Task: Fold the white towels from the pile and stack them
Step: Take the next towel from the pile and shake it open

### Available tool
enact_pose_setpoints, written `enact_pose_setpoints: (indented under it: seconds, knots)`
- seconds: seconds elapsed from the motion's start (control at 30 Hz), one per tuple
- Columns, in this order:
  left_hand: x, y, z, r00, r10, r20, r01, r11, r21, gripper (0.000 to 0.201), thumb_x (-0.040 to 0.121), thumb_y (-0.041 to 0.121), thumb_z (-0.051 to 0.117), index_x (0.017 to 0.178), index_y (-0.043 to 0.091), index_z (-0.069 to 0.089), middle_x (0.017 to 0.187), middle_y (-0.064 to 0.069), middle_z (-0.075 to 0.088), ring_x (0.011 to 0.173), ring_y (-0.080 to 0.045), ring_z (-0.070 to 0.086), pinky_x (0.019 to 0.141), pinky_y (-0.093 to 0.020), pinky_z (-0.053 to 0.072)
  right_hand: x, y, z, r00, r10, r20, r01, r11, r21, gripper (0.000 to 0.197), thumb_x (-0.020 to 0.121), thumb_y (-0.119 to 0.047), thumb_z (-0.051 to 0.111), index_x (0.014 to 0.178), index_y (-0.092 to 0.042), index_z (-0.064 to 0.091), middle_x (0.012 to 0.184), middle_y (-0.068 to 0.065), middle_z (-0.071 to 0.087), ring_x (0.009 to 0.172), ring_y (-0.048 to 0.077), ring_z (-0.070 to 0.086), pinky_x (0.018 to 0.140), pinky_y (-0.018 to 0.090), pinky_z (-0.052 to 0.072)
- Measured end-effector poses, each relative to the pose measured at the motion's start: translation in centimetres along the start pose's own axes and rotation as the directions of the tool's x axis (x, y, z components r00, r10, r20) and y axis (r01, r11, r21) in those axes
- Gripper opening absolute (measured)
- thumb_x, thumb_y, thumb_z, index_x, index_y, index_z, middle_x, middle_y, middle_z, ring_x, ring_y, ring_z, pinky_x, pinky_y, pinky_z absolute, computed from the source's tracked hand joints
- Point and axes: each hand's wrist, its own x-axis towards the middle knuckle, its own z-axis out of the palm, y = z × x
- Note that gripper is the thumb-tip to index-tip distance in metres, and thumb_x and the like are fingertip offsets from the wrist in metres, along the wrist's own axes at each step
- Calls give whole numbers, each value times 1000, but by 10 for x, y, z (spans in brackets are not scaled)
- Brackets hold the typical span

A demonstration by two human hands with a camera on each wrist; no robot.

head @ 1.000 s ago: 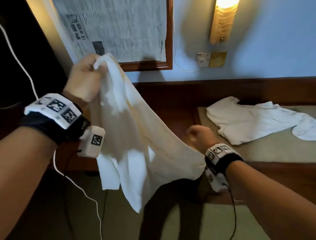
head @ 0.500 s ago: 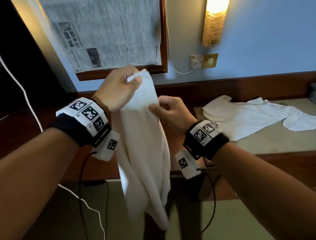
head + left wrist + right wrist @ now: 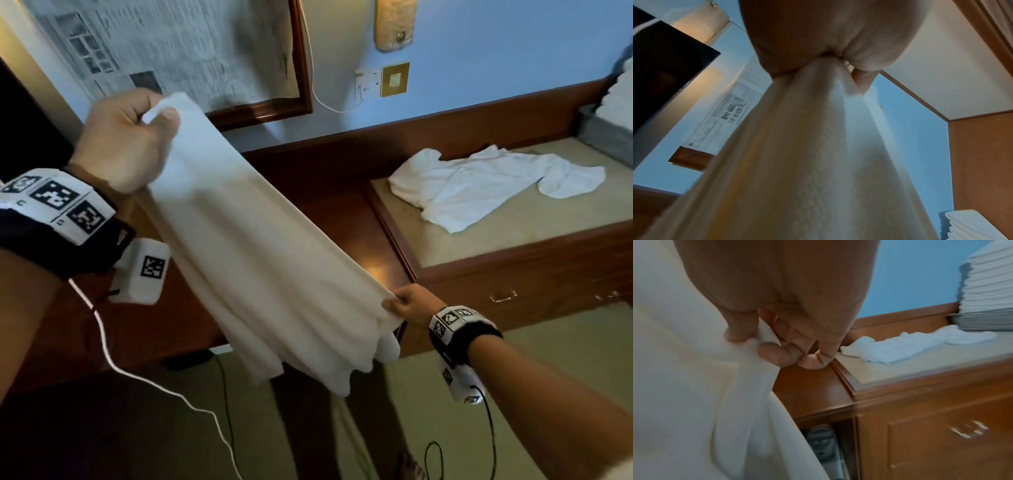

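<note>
A white towel stretches slantwise in the air between my hands. My left hand grips its upper end high at the left, fingers curled round the bunched cloth. My right hand pinches the lower edge between thumb and fingers, low at the middle right. The towel's loose lower corners hang below the right hand. A crumpled pile of white towels lies on the beige cabinet top. A stack of folded white towels stands at the far right.
A dark wooden desk runs under the held towel, beside the raised cabinet with drawers. A framed newspaper and a wall lamp hang on the blue wall. White and black cables trail over the floor.
My right hand has slid from the towel's top, beside the left hand, down to its lower edge and pulled it out to the right. The towel now stretches slantwise instead of hanging.
</note>
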Motion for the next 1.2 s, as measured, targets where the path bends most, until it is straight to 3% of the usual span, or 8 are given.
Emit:
enact_pose_setpoints:
  seconds: [0.13,0.27,0.33,0.5,0.67,0.97,1.1,1.2]
  knots:
    - [1,-10,-21,996,-93,-2,93,996,-8,30,97,41,56,71,24,53,55,14,55,48,3,46,49,-20,39,-17,37,5,964,261,-51,-265,959,-105,20,96,-34,61,82,-22,68,82,5,68,78,22,66,72,33,53]
    - [-1,-11,-22,999,-22,-30,19,997,-77,38,93,50,57,84,14,60,70,-12,54,60,-20,46,53,-37,37,-38,51,0,895,428,-126,-446,875,-191,13,96,-23,59,87,-22,68,84,5,67,87,26,67,68,27,47]
    - [-7,-1,-14,999,28,38,-24,993,-116,30,96,39,54,76,16,52,62,1,48,55,-19,40,55,-32,31,-37,40,-2,892,432,-137,-452,867,-211,19,93,-16,59,107,-21,72,101,6,72,97,26,67,75,27,49]
    - [-21,34,29,963,160,218,-152,987,-53,14,102,21,54,90,20,61,76,9,54,63,8,51,62,-15,40,-17,-69,-31,953,0,-303,5,1000,16,42,88,-14,62,129,-21,64,124,4,68,102,15,65,96,33,51]
    - [-31,59,67,891,263,370,-237,965,-116,16,100,17,58,93,29,65,88,8,66,79,3,57,75,-17,41,-30,-209,-103,836,-456,-306,548,674,495,48,92,-22,67,137,-11,54,129,4,62,111,15,63,95,31,52]
    - [-22,89,69,960,193,202,-164,975,-150,8,98,16,61,99,18,69,89,-5,69,81,-12,60,73,-29,46,-30,-256,-163,682,-591,-431,723,634,274,25,89,-21,73,80,-1,60,74,13,57,71,15,50,68,34,44]
    - [-22,95,74,986,155,64,-137,964,-226,8,97,18,62,91,18,67,84,-12,66,74,-21,56,64,-25,43,-26,-268,-181,590,-660,-464,774,626,93,22,91,-25,69,88,-3,68,84,18,67,79,28,62,77,46,52]
    - [-22,95,82,993,109,-41,-117,952,-283,21,96,19,65,76,22,59,69,1,50,60,-9,43,56,-20,35,-22,-276,-196,534,-725,-436,774,626,-92,21,94,-25,62,97,-7,72,86,10,70,83,25,65,80,48,50]
